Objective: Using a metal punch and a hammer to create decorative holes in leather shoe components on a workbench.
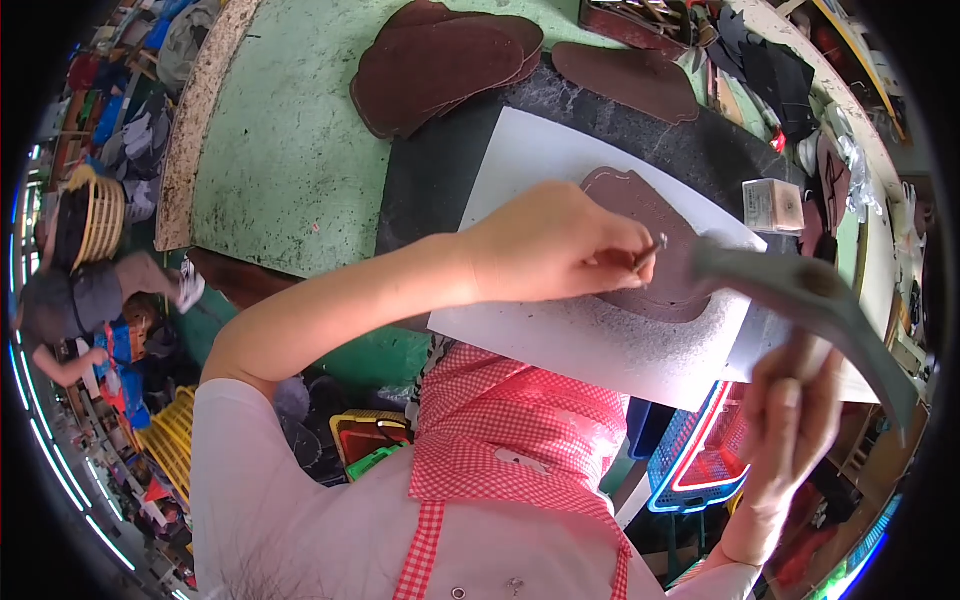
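A rounded brown leather piece (640, 198) lies flat on a white board (540, 345). Over it, my left hand (560, 240) is closed around a thin metal punch (657, 246), whose lower end is partly hidden by my fingers. Pale marks run along the piece's upper edge. To the right, my right hand (795, 415) grips a hammer (835, 300) raised above the board's right side. The hammer's grey metal head points toward the punch and stands apart from it. Part of the handle is covered by my fingers.
Under the board sits a dark slab (425, 190) on a green table (290, 130). Stacked brown leather pieces (440, 75) and another brown piece (630, 82) lie beyond. A small box (772, 206) stands at right; a blue basket (660, 480) is below. Another person (60, 310) appears far left.
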`<action>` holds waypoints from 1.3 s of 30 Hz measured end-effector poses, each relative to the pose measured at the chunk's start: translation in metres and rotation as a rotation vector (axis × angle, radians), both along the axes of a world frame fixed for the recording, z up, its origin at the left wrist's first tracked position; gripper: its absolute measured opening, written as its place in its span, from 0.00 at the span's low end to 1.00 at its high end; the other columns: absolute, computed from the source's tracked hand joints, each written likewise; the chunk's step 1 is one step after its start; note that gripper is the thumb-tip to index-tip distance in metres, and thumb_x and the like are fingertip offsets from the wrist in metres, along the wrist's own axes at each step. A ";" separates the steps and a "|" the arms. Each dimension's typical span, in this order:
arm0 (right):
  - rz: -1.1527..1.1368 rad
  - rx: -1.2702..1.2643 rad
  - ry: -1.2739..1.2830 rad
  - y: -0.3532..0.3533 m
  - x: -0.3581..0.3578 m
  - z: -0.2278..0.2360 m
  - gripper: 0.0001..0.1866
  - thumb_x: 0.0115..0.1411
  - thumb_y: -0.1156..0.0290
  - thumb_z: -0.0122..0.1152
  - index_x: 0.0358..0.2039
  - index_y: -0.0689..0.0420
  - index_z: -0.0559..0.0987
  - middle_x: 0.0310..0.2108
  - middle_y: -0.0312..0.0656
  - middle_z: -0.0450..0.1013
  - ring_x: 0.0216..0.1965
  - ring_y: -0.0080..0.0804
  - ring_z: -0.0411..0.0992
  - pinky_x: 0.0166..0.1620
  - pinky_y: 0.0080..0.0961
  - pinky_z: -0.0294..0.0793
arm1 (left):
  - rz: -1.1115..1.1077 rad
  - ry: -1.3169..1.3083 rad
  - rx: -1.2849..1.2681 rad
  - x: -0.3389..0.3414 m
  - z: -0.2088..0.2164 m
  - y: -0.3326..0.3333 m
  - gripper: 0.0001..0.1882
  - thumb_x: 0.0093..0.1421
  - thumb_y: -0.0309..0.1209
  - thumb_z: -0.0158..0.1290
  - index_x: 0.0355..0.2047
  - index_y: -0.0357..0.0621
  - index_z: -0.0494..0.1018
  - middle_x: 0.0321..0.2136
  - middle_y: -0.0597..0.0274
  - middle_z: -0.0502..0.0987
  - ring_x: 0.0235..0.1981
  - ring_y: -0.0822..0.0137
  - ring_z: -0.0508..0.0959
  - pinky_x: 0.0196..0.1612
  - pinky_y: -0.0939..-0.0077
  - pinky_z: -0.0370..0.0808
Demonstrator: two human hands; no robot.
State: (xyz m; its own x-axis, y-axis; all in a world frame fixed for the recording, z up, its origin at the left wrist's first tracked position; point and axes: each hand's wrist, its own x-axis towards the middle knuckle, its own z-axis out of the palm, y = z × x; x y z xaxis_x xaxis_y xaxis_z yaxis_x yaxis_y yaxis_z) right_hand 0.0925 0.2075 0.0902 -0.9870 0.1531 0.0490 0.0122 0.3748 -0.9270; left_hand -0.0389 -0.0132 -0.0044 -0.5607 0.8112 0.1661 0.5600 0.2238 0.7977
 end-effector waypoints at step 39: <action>0.615 -0.260 -0.207 0.037 -0.040 0.031 0.14 0.59 0.69 0.56 0.37 0.69 0.71 0.25 0.44 0.69 0.24 0.27 0.69 0.31 0.20 0.70 | -0.050 -0.074 0.124 -0.008 0.002 -0.015 0.08 0.55 0.33 0.58 0.36 0.52 0.77 0.26 0.68 0.79 0.26 0.66 0.80 0.28 0.75 0.75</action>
State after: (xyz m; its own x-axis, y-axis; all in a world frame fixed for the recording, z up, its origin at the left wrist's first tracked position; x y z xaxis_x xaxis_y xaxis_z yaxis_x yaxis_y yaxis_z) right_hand 0.0530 0.2447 0.1212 -0.8835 -0.4549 -0.1117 0.0549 0.1363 -0.9891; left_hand -0.0464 -0.0283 -0.0028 -0.5346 0.8141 0.2266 0.5064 0.0940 0.8572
